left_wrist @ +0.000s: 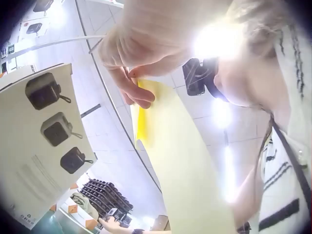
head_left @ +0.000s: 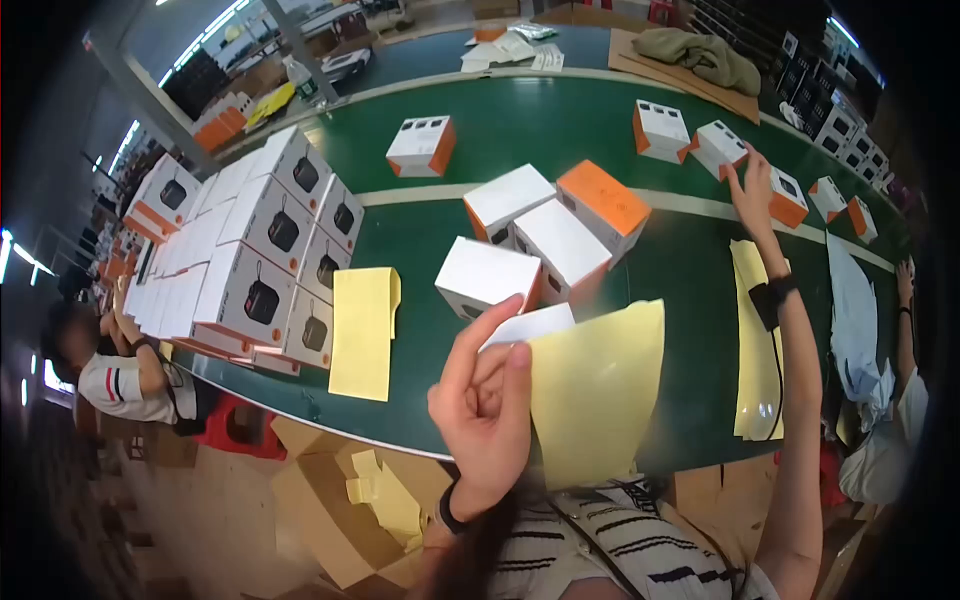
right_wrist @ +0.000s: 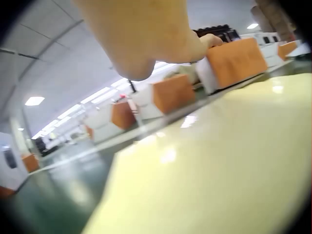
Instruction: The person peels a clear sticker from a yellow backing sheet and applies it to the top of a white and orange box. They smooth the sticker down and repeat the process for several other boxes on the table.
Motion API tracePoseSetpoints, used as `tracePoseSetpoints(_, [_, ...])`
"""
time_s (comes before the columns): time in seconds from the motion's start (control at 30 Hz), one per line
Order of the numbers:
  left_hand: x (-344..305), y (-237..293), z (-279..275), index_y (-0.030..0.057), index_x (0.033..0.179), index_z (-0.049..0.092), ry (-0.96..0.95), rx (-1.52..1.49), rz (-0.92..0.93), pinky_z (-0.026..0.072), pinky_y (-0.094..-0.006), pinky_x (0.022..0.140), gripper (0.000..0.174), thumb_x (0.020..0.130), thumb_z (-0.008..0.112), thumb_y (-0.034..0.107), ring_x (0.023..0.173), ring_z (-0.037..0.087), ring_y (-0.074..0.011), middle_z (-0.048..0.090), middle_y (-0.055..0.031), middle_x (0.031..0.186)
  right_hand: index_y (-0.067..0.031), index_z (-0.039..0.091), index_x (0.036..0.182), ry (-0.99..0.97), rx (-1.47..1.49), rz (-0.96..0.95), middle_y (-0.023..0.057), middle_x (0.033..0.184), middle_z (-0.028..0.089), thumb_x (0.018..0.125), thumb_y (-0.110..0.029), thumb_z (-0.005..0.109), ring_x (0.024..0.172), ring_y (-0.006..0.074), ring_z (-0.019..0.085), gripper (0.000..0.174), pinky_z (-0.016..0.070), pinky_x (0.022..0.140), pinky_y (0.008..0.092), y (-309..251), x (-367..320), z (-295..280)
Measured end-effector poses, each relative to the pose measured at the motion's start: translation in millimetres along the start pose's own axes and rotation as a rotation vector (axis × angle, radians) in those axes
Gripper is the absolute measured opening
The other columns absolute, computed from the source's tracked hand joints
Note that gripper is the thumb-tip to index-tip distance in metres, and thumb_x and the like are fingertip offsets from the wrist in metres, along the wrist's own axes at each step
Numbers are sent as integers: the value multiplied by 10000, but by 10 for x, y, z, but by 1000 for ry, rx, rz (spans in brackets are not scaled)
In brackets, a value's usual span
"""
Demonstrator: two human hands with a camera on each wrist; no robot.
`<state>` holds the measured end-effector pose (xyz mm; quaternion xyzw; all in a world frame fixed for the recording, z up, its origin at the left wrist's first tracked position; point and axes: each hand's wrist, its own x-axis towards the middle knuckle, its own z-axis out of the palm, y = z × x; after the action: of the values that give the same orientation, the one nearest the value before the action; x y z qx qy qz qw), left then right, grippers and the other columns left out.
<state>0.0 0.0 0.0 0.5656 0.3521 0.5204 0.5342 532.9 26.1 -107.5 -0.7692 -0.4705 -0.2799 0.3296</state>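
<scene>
In the head view my left hand (head_left: pixel 487 405) pinches a glossy yellow sheet (head_left: pixel 600 395) by its edge, thumb over the near side. A white piece (head_left: pixel 535 325) shows behind the sheet's top edge. The left wrist view shows the same yellow sheet (left_wrist: pixel 180 161) hanging from the fingers (left_wrist: pixel 134 90). My right hand (head_left: pixel 755 195) reaches to the far right and holds the end of a white-and-orange box (head_left: pixel 716 145) between thumb and fingers. Another such box (head_left: pixel 787 196) stands beside that hand. Several boxes (head_left: pixel 510 195) lie close together beyond the left hand.
A tall stack of printed boxes (head_left: pixel 270 230) stands at the left, next to a flat yellow sheet (head_left: pixel 362 335). Another yellow sheet (head_left: pixel 750 350) lies under the right forearm. A cardboard carton (head_left: pixel 340 510) sits below the green table's (head_left: pixel 400 420) front edge. Other people work at both sides.
</scene>
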Motion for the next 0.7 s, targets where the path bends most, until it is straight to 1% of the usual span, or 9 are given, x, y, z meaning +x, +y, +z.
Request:
tracePoseSetpoints(0.1, [-26,49,-50,-54,1260,570,-121,8,152,241,-134,488,283,979,542,-34,606,481,59,687,-22,820,-39,537,1235,-288,815,178,117,1065,603,1068,-297,422,1003,173,579,328,428,909,282,-1829,-523,-939])
tracePoseSetpoints(0.17, [-16,16,66,-54,1248,568,-58,-39,250,254,-135,490,268,983,531,-40,601,488,47,681,-18,805,-12,390,1238,-590,1545,267,114,1025,614,1050,-287,421,888,165,635,334,502,796,268,-2464,-768,-1539])
tracePoseSetpoints(0.3, [-124,43,93,-27,1130,670,-94,37,249,381,-148,544,207,948,575,-54,687,594,-28,698,-59,895,-108,195,1373,-536,1641,417,215,1225,613,824,199,606,1151,230,624,752,522,942,331,-3068,-1330,-2128])
tracePoseSetpoints(0.33, [-110,36,88,-27,1130,670,-107,35,232,381,-148,544,207,948,575,-54,687,594,-28,698,-59,895,-99,200,1375,-464,1642,455,215,1209,620,827,193,617,1124,225,635,747,530,929,326,-3136,-1409,-2179])
tracePoseSetpoints(0.4, [-22,16,110,43,1058,742,-121,501,582,472,-193,631,277,840,639,-94,862,662,-143,691,-97,1001,-90,205,1377,-394,1631,496,215,1193,626,831,186,627,1097,221,646,743,538,916,320,-3141,-1503,-2210])
tracePoseSetpoints(0.43, [-55,117,136,125,1038,776,-94,527,530,511,-315,815,339,757,703,-49,1051,652,-260,675,-122,1104,-49,258,1362,-337,1566,351,210,1177,632,825,184,641,1076,217,653,700,544,902,315,-3097,-1571,-2178])
tracePoseSetpoints(0.5, [-21,196,72,15,1059,740,-214,736,881,466,-419,962,311,751,729,-24,1146,632,-310,675,-162,1177,-9,311,1348,-287,1494,220,205,1161,638,819,183,655,1056,212,660,660,551,889,310,-3095,-1654,-2217])
tracePoseSetpoints(0.6, [-161,344,120,44,1087,739,-504,723,837,420,-446,1011,389,705,799,83,1162,634,-320,698,-115,1172,104,521,1203,-152,1339,381,183,1103,658,803,187,675,1008,192,670,436,552,861,285,-3287,-1702,-2345])
tracePoseSetpoints(0.7, [-207,196,174,57,1106,736,-446,634,782,401,-432,1024,463,665,827,165,1112,661,-289,722,-49,1087,110,542,1180,-184,1347,322,177,1093,663,810,193,661,999,183,671,398,552,861,283,-3249,-1794,-2346])
